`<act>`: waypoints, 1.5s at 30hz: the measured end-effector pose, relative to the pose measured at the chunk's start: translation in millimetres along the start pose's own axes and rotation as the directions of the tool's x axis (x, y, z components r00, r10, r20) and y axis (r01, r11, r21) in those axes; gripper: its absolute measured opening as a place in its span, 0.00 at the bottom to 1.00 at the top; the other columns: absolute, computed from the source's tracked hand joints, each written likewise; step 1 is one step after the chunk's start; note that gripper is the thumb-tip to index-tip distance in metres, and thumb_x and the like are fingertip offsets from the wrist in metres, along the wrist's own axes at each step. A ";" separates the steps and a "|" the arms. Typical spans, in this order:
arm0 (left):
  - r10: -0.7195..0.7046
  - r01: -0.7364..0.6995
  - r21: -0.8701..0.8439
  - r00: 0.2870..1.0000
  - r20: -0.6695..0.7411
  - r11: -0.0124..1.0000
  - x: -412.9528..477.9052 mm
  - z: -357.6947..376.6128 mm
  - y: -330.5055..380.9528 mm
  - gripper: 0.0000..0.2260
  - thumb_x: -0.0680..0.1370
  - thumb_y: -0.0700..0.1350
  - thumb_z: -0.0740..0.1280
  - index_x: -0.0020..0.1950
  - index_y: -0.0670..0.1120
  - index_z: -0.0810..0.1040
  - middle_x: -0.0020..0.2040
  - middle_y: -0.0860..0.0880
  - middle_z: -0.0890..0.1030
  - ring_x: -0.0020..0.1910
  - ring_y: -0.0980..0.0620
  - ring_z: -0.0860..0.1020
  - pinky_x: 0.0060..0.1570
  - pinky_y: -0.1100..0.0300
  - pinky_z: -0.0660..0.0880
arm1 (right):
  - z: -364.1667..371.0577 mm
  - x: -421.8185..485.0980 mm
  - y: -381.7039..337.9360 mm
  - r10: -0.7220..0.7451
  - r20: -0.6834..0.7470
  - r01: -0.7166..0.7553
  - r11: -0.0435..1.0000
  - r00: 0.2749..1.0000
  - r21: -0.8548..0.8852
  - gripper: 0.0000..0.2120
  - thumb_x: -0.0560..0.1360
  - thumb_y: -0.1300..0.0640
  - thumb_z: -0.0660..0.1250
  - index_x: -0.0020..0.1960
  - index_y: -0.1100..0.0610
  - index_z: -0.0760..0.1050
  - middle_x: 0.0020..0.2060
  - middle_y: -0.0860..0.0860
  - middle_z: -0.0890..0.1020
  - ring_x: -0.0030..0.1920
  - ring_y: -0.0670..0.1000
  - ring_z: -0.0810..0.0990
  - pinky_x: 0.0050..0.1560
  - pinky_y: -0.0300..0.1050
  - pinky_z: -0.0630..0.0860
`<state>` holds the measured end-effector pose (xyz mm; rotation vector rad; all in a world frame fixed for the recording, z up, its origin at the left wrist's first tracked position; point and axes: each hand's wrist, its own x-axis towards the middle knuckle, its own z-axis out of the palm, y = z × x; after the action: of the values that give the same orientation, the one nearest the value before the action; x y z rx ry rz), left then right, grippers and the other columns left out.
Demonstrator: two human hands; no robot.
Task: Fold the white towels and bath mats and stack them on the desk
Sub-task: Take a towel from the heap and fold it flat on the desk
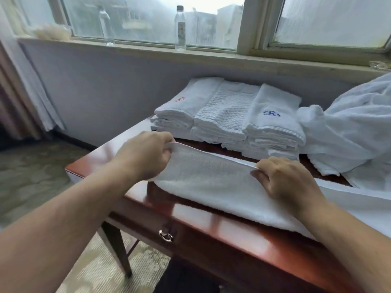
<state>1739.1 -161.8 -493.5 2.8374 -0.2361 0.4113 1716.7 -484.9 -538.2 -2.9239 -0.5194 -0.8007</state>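
Nearest you, the bench [211, 220] shows its glossy front edge and a drawer pull [165, 236]. Just past that edge lies the towel [211, 182] you are folding, spread across the wood and running out of sight to your right. Your left hand [146, 155] grips its far left corner, fingers curled round the hem and lifted a little off the bench. Your right hand [289, 182] pinches the same far edge further along, knuckles up and thumb tucked under. Between them the edge is raised and fairly taut, while the near side lies flat.

This looks like soft, light terry: expect it to sag wherever you let it go slack, and to cling rather than slide. The woven hem is likely the firmest part, so hold there, at or near the corners, and keep the edge stretched as you carry it over.

Beyond the towel, three folded piles sit side by side and touching: the left stack [182, 111] with a red mark, the bath mats [228, 108] in the middle, the right stack [273, 121] with a blue mark. A heap [349, 132] of unfolded white linen slumps against the right stack. Farthest off, two clear bottles [180, 28] stand well apart on the window sill [211, 57]
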 end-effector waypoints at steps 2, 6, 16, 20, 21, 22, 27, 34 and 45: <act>-0.028 0.028 -0.038 1.000 0.007 0.999 16.9 10.3 -2.1 0.05 0.80 0.51 0.63 0.53 0.56 0.78 0.47 0.52 0.80 0.52 0.46 0.76 0.49 0.50 0.76 | 4.8 9.6 4.9 0.017 0.045 -0.017 1.000 0.999 0.003 0.11 0.79 0.49 0.68 0.42 0.55 0.79 0.35 0.51 0.79 0.39 0.60 0.80 0.41 0.51 0.71; -0.063 0.064 -0.049 0.998 0.015 0.997 43.2 32.5 -5.1 0.06 0.80 0.53 0.64 0.55 0.56 0.78 0.50 0.51 0.80 0.55 0.46 0.77 0.46 0.54 0.72 | 15.5 26.0 16.3 0.105 0.151 -0.113 0.993 0.983 0.042 0.13 0.80 0.41 0.62 0.44 0.49 0.77 0.36 0.44 0.74 0.43 0.55 0.79 0.43 0.48 0.69; -0.201 0.216 -0.247 0.976 0.082 0.945 51.4 56.6 -19.6 0.24 0.77 0.52 0.69 0.71 0.51 0.69 0.55 0.50 0.80 0.53 0.48 0.76 0.50 0.55 0.72 | 28.6 16.8 29.8 0.193 0.176 -0.217 0.968 0.965 0.130 0.15 0.76 0.34 0.57 0.45 0.44 0.73 0.39 0.41 0.77 0.40 0.48 0.77 0.36 0.46 0.69; -0.179 0.180 -0.383 0.983 0.039 0.906 47.8 52.9 -30.6 0.22 0.76 0.51 0.71 0.69 0.56 0.71 0.45 0.57 0.79 0.40 0.60 0.76 0.36 0.65 0.68 | 29.7 17.2 30.1 0.197 0.191 -0.224 0.966 0.961 0.127 0.14 0.79 0.37 0.56 0.45 0.45 0.72 0.38 0.42 0.78 0.41 0.49 0.78 0.36 0.47 0.69; -0.177 0.168 -0.392 0.984 0.014 0.905 48.0 51.3 -32.6 0.21 0.76 0.51 0.71 0.68 0.57 0.71 0.44 0.57 0.79 0.39 0.62 0.76 0.35 0.67 0.66 | 29.3 17.5 30.2 0.198 0.194 -0.224 0.967 0.961 0.119 0.14 0.79 0.37 0.56 0.45 0.45 0.72 0.38 0.42 0.78 0.41 0.50 0.78 0.36 0.47 0.69; -0.168 0.158 -0.381 0.986 0.005 0.911 48.3 49.9 -34.6 0.20 0.77 0.52 0.71 0.67 0.57 0.72 0.43 0.57 0.79 0.38 0.63 0.75 0.35 0.68 0.66 | 28.8 17.4 30.2 0.201 0.200 -0.226 0.968 0.959 0.112 0.14 0.79 0.36 0.56 0.45 0.45 0.72 0.39 0.42 0.78 0.41 0.49 0.78 0.36 0.47 0.69; -0.157 0.195 -0.235 0.973 0.171 0.952 45.4 50.9 -37.4 0.20 0.78 0.56 0.69 0.68 0.54 0.72 0.46 0.57 0.79 0.41 0.61 0.75 0.40 0.62 0.67 | 25.4 16.3 29.4 0.230 0.228 -0.259 0.960 0.946 0.110 0.12 0.78 0.36 0.58 0.46 0.43 0.72 0.39 0.39 0.76 0.42 0.47 0.77 0.37 0.45 0.69; 0.114 -0.130 -0.217 0.990 -0.086 0.967 26.9 46.5 -16.2 0.14 0.81 0.47 0.66 0.66 0.55 0.77 0.60 0.54 0.75 0.62 0.52 0.70 0.62 0.61 0.65 | 11.8 12.6 12.8 0.158 0.016 -0.159 0.984 0.987 0.078 0.06 0.75 0.53 0.72 0.48 0.55 0.80 0.40 0.50 0.79 0.45 0.57 0.76 0.45 0.51 0.73; 0.096 -0.120 0.040 0.922 0.376 0.992 -10.0 80.6 16.3 0.29 0.81 0.67 0.45 0.81 0.63 0.45 0.82 0.56 0.41 0.81 0.53 0.39 0.78 0.45 0.37 | 14.7 -14.4 -5.9 0.030 0.536 -0.122 0.983 0.844 0.136 0.35 0.79 0.34 0.44 0.83 0.46 0.48 0.82 0.43 0.46 0.80 0.42 0.40 0.76 0.39 0.39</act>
<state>1747.1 -198.8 -567.2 2.9523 -0.4630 -0.1118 1710.2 -481.5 -558.3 -2.9565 -0.4637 0.0883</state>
